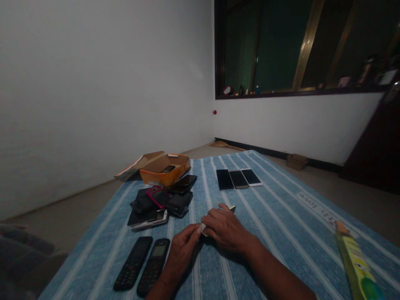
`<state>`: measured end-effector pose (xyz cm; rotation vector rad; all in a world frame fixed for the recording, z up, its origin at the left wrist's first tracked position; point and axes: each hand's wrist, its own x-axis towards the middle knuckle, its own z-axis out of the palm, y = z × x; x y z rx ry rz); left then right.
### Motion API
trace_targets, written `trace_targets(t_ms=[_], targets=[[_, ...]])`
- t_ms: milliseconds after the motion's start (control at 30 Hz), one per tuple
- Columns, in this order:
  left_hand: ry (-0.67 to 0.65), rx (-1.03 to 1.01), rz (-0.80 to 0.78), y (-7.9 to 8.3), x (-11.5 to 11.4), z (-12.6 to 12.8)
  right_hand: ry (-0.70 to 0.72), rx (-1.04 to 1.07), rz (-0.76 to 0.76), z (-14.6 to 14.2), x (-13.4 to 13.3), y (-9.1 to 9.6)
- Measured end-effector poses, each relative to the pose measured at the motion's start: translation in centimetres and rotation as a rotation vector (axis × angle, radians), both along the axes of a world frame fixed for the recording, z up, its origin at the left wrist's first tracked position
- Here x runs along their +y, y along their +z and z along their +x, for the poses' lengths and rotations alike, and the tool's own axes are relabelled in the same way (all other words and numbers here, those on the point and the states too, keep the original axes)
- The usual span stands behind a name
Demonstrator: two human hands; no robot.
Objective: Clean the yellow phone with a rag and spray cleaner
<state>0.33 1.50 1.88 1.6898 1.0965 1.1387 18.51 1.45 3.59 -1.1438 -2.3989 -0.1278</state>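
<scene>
My left hand (180,252) and my right hand (225,229) meet over the blue striped mat (281,216). Together they pinch a small white object (203,228); I cannot make out what it is. A pale tip (232,207) sticks out past my right fingers. Two black keypad phones (143,263) lie side by side just left of my left hand. A heap of phones (161,202), one pink, sits further ahead on the left.
An open orange box (165,168) with a phone inside stands behind the heap. Three smartphones (238,178) lie in a row further up the mat. A yellow-green pack (356,262) rests at the right edge. A dark window and white walls lie beyond.
</scene>
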Motion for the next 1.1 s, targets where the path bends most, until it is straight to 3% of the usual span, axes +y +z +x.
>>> trace_targets(t_ms=[500, 867, 1100], targets=[[-0.013, 0.032, -0.009, 0.2, -0.1, 0.2, 0.024, -0.004, -0.072, 0.9, 0.5, 0.3], [0.039, 0.08, -0.029, 0.8, -0.2, 0.2, -0.009, 0.079, -0.122, 4.1, 1.5, 0.4], [0.039, 0.11, -0.025, 0.6, 0.0, 0.3, -0.019, 0.198, -0.133, 6.7, 2.8, -0.6]])
